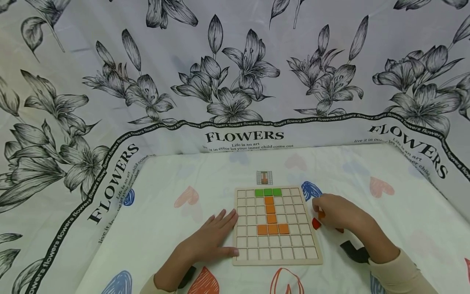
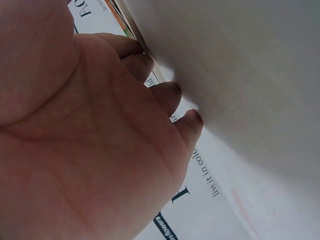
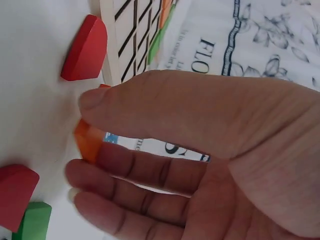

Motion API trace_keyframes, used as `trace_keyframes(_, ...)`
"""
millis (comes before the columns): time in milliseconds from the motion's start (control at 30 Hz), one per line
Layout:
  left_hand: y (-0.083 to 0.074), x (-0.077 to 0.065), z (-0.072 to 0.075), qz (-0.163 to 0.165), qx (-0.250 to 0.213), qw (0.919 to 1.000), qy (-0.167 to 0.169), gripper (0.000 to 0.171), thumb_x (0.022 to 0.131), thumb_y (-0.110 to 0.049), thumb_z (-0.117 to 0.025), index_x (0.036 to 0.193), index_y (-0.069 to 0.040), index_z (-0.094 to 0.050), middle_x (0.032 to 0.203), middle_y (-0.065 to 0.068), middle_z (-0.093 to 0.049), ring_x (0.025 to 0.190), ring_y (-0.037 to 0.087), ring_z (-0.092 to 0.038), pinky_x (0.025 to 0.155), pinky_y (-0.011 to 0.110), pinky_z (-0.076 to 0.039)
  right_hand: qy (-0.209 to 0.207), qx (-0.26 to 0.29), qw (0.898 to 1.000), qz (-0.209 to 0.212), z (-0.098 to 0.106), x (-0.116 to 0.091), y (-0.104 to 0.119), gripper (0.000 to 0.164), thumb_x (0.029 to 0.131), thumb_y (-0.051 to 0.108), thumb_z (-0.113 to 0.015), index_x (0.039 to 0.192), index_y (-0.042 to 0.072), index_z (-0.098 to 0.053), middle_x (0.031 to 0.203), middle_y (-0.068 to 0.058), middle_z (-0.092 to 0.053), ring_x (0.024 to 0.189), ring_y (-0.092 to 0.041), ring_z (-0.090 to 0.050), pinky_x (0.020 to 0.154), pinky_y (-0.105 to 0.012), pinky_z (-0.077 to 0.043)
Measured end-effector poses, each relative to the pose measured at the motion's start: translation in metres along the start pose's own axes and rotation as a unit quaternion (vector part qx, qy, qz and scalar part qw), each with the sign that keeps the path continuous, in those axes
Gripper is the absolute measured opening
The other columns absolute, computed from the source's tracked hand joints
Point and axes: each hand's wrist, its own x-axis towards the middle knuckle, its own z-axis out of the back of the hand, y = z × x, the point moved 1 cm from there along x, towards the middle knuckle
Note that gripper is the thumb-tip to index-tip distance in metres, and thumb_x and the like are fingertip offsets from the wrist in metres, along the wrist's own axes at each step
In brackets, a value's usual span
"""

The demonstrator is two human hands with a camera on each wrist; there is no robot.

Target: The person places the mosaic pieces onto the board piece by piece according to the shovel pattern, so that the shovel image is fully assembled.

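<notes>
A wooden grid board (image 1: pixel 277 262) lies on the cloth. Three green squares (image 1: pixel 268 192) sit along its top row; below them several orange squares (image 1: pixel 270 208) form a column ending in a short row. My left hand (image 1: pixel 211 239) rests at the board's left edge, fingers spread, thumb on the corner area. To the right of the board my right hand (image 1: pixel 338 210) pinches an orange block (image 3: pixel 89 141) between thumb and fingers, just above the cloth. A red piece with a curved side (image 3: pixel 86 50) lies beside the board's right edge.
Behind the board lies a small printed card (image 1: pixel 264 178) with a grid picture. Another red piece (image 3: pixel 17 196) and a green block (image 3: pixel 35 222) lie near my right hand. A flower-printed curtain (image 1: pixel 235 53) rises behind the heart-patterned cloth (image 1: pixel 158 212).
</notes>
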Motion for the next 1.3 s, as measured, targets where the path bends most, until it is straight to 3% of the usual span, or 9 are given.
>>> trace_keyframes(167,0.000,0.000,0.000,0.001,0.000,1.0000,0.000,0.098,0.091,-0.069,-0.055,0.162,-0.012,-0.018,0.167,0.001,-0.014,0.152,0.029,-0.010,0.120,0.052,-0.015,-0.016,-0.005,0.999,0.033,-0.001,0.003,0.000,0.021,0.084,-0.006,-0.072,0.097,0.010,-0.069,0.087,0.001,-0.055,0.076,-0.017,-0.051,0.060,-0.027,-0.048)
trace_keyframes(300,0.000,0.000,0.000,0.002,-0.003,1.0000,0.002,0.098,0.091,-0.068,-0.056,0.162,-0.012,-0.018,0.167,0.001,-0.013,0.152,0.028,-0.009,0.120,0.052,-0.014,-0.016,0.023,0.998,0.051,-0.002,0.004,0.004,0.027,0.083,-0.008,-0.070,0.101,0.012,-0.071,0.092,0.002,-0.056,0.080,-0.018,-0.053,0.058,-0.025,-0.050)
trace_keyframes(533,-0.002,-0.001,0.003,0.000,-0.005,1.0000,0.000,0.097,0.091,-0.065,-0.058,0.162,-0.011,-0.018,0.167,0.003,-0.015,0.152,0.029,-0.010,0.120,0.053,-0.015,-0.053,0.016,0.986,0.154,-0.005,0.005,0.019,0.023,0.082,0.000,-0.078,0.099,0.011,-0.068,0.090,0.008,-0.057,0.079,-0.011,-0.053,0.067,-0.027,-0.051)
trace_keyframes(733,-0.003,-0.001,0.003,0.000,-0.004,1.0000,0.000,0.097,0.091,-0.066,-0.058,0.161,-0.010,-0.019,0.167,0.004,-0.016,0.152,0.030,-0.011,0.119,0.053,-0.016,-0.054,0.003,0.984,0.172,-0.016,0.005,0.035,0.021,0.083,0.005,-0.079,0.099,0.015,-0.070,0.089,0.011,-0.056,0.079,-0.008,-0.051,0.068,-0.025,-0.052)
trace_keyframes(1000,-0.002,-0.001,0.002,0.001,-0.010,0.9999,0.002,0.097,0.091,-0.065,-0.058,0.162,-0.011,-0.019,0.167,0.003,-0.014,0.152,0.030,-0.010,0.120,0.053,-0.014,-0.053,-0.029,0.962,0.267,-0.036,0.003,0.063,0.019,0.083,0.007,-0.080,0.098,0.015,-0.072,0.091,0.009,-0.060,0.077,-0.005,-0.050,0.068,-0.020,-0.051)
trace_keyframes(1200,-0.001,-0.001,0.003,0.000,-0.014,0.9999,0.002,0.097,0.091,-0.064,-0.059,0.162,-0.011,-0.018,0.167,0.003,-0.014,0.152,0.029,-0.009,0.120,0.053,-0.013,-0.011,-0.019,0.964,0.263,-0.048,0.002,0.075,0.017,0.086,0.009,-0.078,0.097,0.020,-0.070,0.089,0.014,-0.056,0.079,-0.005,-0.050,0.071,-0.021,-0.050)
trace_keyframes(1300,-0.001,0.000,0.002,0.001,-0.013,0.9999,0.002,0.097,0.091,-0.065,-0.058,0.162,-0.011,-0.018,0.167,0.003,-0.014,0.152,0.029,-0.009,0.120,0.052,-0.014,-0.013,-0.021,0.966,0.257,-0.052,0.001,0.078,0.017,0.087,0.011,-0.078,0.099,0.020,-0.071,0.090,0.014,-0.057,0.079,-0.005,-0.051,0.072,-0.022,-0.051)
